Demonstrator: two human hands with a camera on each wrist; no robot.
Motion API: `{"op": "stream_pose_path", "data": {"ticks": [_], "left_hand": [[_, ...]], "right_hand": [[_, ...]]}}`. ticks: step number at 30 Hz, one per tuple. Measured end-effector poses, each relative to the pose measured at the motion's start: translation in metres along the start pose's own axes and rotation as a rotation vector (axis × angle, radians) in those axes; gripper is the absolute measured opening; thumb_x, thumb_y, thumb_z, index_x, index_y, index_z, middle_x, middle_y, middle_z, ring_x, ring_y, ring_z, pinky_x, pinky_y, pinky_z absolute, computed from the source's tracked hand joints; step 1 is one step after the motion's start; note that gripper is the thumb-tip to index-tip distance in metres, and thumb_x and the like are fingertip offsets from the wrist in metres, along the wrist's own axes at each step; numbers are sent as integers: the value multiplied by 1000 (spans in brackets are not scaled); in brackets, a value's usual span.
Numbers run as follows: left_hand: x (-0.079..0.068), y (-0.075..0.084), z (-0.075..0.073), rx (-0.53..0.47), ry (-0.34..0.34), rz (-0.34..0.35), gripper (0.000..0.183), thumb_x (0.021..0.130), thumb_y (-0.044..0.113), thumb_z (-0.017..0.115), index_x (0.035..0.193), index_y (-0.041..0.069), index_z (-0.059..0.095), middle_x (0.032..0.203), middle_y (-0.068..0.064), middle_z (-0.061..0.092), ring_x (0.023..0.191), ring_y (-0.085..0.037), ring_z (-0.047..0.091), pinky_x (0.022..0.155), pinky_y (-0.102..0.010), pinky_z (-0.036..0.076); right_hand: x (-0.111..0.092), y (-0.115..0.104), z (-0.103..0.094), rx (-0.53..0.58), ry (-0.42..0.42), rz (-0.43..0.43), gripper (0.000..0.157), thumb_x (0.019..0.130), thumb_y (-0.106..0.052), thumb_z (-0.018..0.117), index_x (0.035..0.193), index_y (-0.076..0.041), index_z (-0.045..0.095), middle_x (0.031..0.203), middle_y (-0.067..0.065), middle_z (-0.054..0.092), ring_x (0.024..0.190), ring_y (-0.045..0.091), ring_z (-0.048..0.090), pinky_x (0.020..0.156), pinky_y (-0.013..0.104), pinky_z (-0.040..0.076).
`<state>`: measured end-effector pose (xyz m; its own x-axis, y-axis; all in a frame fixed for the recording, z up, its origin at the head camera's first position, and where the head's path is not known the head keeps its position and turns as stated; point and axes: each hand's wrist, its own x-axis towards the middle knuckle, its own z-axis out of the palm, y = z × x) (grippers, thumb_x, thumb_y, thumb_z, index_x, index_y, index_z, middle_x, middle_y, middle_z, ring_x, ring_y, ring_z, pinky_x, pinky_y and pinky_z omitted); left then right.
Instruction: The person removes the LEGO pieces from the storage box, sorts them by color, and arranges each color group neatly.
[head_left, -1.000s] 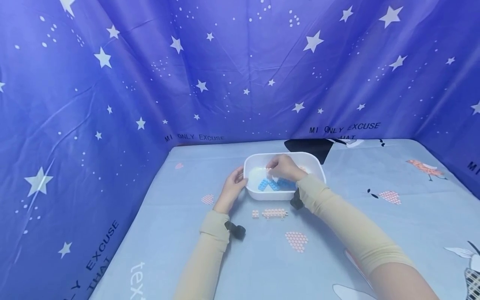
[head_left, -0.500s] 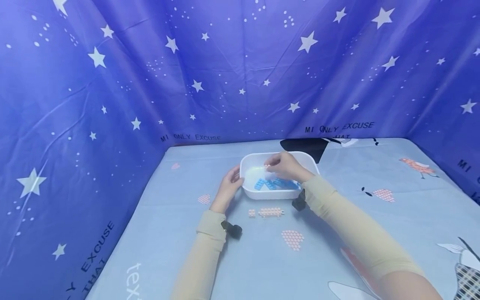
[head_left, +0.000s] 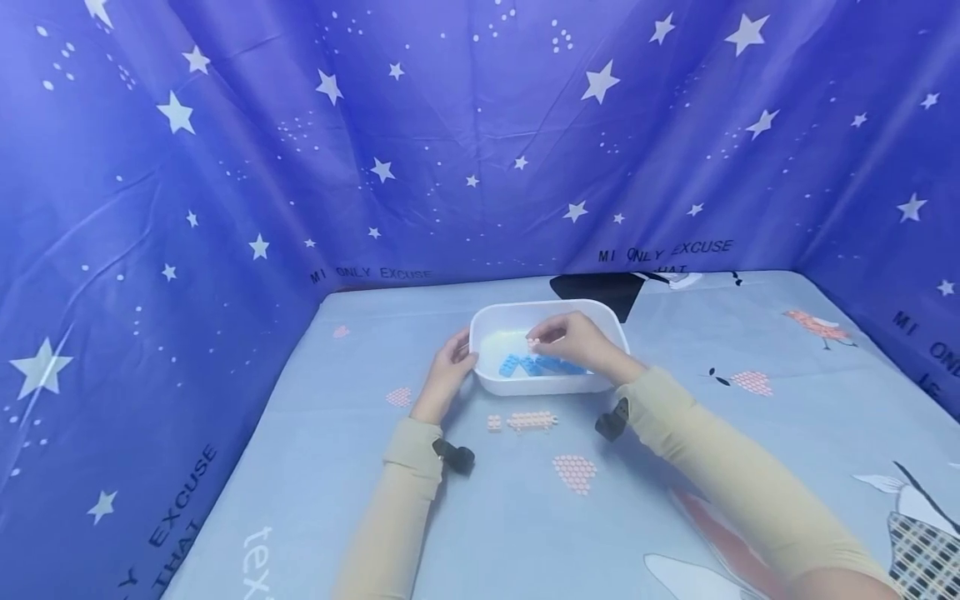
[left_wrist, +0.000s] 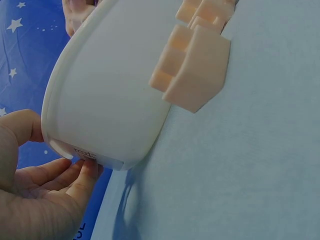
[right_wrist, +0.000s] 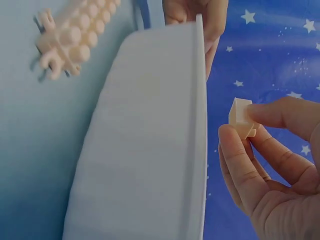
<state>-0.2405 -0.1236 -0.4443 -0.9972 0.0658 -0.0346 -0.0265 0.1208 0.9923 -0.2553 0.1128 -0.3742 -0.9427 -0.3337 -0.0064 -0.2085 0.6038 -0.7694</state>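
Right hand (head_left: 585, 343): pinching one pale-pink brick (right_wrist: 243, 120) over the white tub (head_left: 547, 386); shifted slightly rightward across it, brick now plainer to see, apparently a piece selected. Left hand (head_left: 447, 371): thumb and fingers gripping the tub's left end. Blue bricks (head_left: 510, 364): inside. Pink assembly (head_left: 532, 421), small pink brick (head_left: 493, 423): on the surface (head_left: 487, 525), tub's near side.

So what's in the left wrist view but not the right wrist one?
Only the left wrist: the small loose peach plastic brick and the dark marking on the white plastic tub.
Only the right wrist: the pinched peach plastic brick in the right hand.
Both: the tub, the left hand, the starry blue curtain, pale blue cloth and part of the long peach brick strip.
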Motion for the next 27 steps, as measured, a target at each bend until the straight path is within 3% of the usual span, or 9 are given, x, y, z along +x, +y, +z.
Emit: {"op": "stream_pose_path", "data": {"ticks": [7, 13, 17, 27], "left_hand": [[3, -1, -4, 7, 17, -5, 56, 97, 11, 54, 149, 11, 35, 153, -13, 38, 140, -32, 39, 117, -45, 33], [3, 2, -10, 28, 48, 11, 54, 96, 12, 55, 148, 12, 39, 152, -11, 41, 138, -31, 42, 117, -45, 34], [2, 3, -11, 25, 34, 18, 54, 96, 11, 54, 148, 11, 37, 152, -12, 40, 139, -31, 40, 117, -45, 33], [2, -2, 0, 3, 11, -3, 55, 97, 11, 54, 148, 10, 37, 153, -13, 39, 140, -31, 40, 117, -45, 33]], "right_hand": [[-19, -3, -2, 2, 21, -46, 21, 84, -14, 73, 103, -8, 75, 100, 8, 73, 95, 22, 65, 78, 29, 54], [-35, -4, 0, 9, 57, -70, 21, 82, -13, 74, 102, -7, 75, 99, 10, 73, 96, 24, 66, 82, 32, 54], [-45, 1, 3, 3, 81, -72, 20, 81, -12, 75, 100, -7, 75, 94, 8, 72, 95, 24, 65, 81, 32, 53], [-76, 21, 5, 54, 78, -70, 19, 80, -4, 74, 98, -2, 74, 92, 11, 71, 90, 24, 65, 84, 37, 59]]}}
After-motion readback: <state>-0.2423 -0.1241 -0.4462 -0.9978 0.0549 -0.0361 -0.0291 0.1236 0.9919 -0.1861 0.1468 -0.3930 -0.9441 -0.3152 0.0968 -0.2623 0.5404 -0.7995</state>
